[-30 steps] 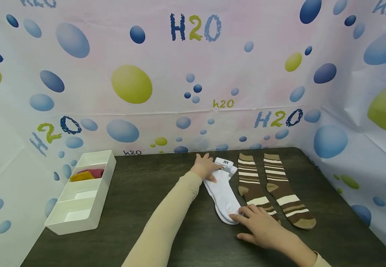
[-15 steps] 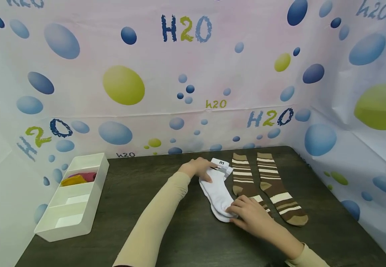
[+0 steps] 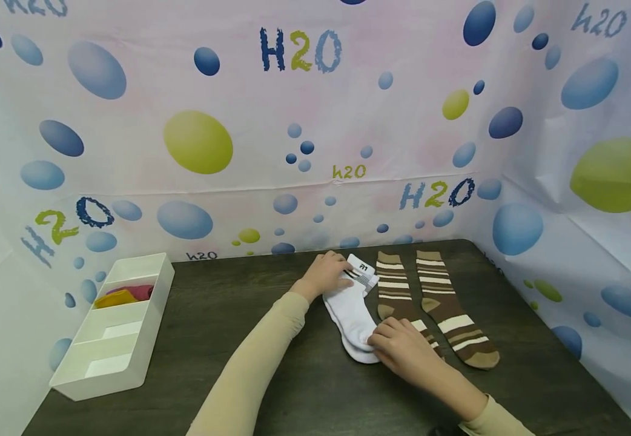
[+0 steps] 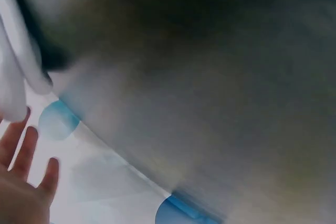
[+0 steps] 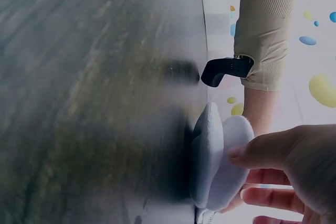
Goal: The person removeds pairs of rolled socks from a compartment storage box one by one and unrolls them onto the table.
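In the head view a pair of white ankle socks (image 3: pixel 350 315), with dark stripes and lettering at the cuffs, lies one upon the other on the dark table. My left hand (image 3: pixel 323 275) rests at the cuff end, thumb and forefinger apart over the striped ribbing. In the left wrist view its other fingers (image 4: pixel 23 153) stretch out nearly straight by the white fabric. My right hand (image 3: pixel 403 348) pinches the toe of the upper white sock (image 5: pixel 236 129), the thumb pressed against it in the right wrist view.
Right of the white pair lie two brown striped socks (image 3: pixel 394 278) (image 3: pixel 454 312), side by side. At the left stands a white divided box (image 3: pixel 149 339); yellow and magenta fabric (image 3: pixel 122 297) sits in one compartment. A patterned backdrop (image 3: pixel 272 151) rises behind the table.
My right hand has come in from beside the toe and closed its fingers on it. My left hand has shifted slightly along the cuff. The head view has turned slightly right.
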The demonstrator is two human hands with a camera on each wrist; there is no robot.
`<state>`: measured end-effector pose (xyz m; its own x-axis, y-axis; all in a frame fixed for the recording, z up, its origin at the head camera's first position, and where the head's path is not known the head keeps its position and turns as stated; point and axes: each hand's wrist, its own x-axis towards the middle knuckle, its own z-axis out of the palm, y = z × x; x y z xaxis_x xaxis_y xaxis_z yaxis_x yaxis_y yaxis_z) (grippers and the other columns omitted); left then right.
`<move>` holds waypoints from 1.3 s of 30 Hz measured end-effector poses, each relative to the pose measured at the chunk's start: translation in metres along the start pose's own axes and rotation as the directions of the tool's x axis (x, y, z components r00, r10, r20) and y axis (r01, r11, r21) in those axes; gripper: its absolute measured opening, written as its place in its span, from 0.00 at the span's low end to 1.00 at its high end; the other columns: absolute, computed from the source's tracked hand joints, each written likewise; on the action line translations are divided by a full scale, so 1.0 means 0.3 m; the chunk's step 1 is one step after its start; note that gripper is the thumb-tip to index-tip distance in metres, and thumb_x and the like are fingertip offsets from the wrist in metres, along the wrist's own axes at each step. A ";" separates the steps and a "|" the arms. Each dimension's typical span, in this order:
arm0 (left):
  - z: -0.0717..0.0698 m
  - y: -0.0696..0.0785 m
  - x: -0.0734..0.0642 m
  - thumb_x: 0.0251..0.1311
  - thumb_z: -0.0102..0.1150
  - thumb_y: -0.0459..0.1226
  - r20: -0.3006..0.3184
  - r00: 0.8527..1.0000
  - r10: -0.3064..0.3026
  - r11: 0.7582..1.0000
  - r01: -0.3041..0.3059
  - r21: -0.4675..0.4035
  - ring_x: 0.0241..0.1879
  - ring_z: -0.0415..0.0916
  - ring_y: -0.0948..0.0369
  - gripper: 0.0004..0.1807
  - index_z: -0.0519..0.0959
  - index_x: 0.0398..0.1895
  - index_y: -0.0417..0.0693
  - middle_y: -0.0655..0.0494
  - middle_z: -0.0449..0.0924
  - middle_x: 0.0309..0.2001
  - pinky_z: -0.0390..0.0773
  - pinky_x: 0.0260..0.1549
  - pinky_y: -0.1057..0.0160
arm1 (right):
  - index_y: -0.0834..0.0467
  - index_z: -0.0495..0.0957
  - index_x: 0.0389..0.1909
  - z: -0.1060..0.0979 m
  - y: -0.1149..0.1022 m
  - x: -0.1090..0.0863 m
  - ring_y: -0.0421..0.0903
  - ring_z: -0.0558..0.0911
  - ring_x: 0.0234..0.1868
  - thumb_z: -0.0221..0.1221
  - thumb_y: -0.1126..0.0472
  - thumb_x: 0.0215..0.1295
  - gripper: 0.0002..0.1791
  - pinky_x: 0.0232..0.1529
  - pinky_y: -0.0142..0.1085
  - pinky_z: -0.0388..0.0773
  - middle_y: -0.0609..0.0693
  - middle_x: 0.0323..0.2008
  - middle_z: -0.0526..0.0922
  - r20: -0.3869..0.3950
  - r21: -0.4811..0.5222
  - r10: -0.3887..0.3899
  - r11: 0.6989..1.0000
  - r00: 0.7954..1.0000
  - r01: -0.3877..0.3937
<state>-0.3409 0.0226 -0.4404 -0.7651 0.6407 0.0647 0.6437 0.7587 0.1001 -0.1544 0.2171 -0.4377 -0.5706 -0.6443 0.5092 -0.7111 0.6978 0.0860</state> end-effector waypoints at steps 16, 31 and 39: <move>-0.011 0.013 -0.006 0.64 0.59 0.51 -0.219 0.973 0.076 0.988 -0.045 0.145 0.55 0.71 0.59 0.15 0.82 0.51 0.61 0.61 0.80 0.53 0.70 0.53 0.55 | 0.49 0.80 0.31 -0.001 -0.004 0.014 0.42 0.76 0.37 0.71 0.62 0.45 0.12 0.34 0.36 0.67 0.41 0.30 0.79 -0.100 -0.009 -0.049 0.999 0.994 0.048; -0.080 -0.043 -0.037 0.64 0.61 0.49 -0.331 0.938 0.107 0.990 -0.069 0.125 0.52 0.72 0.57 0.15 0.82 0.50 0.58 0.60 0.81 0.52 0.70 0.50 0.55 | 0.50 0.80 0.30 -0.004 -0.046 0.068 0.43 0.78 0.39 0.68 0.63 0.47 0.09 0.37 0.38 0.71 0.42 0.31 0.79 -0.155 -0.043 -0.087 0.996 0.984 0.081; -0.097 -0.108 -0.099 0.61 0.64 0.47 -0.409 0.899 0.158 0.985 -0.116 0.127 0.50 0.73 0.56 0.13 0.84 0.47 0.56 0.58 0.82 0.49 0.71 0.48 0.53 | 0.49 0.81 0.29 0.017 -0.094 0.115 0.43 0.78 0.38 0.71 0.62 0.44 0.11 0.37 0.37 0.71 0.41 0.31 0.79 -0.155 -0.080 -0.110 0.992 0.982 0.098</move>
<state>-0.3394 -0.0245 -0.4167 -0.5917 0.6475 0.4802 0.7246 0.6883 -0.0354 -0.1560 0.1737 -0.4269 -0.4187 -0.6607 0.6231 -0.7287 0.6539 0.2036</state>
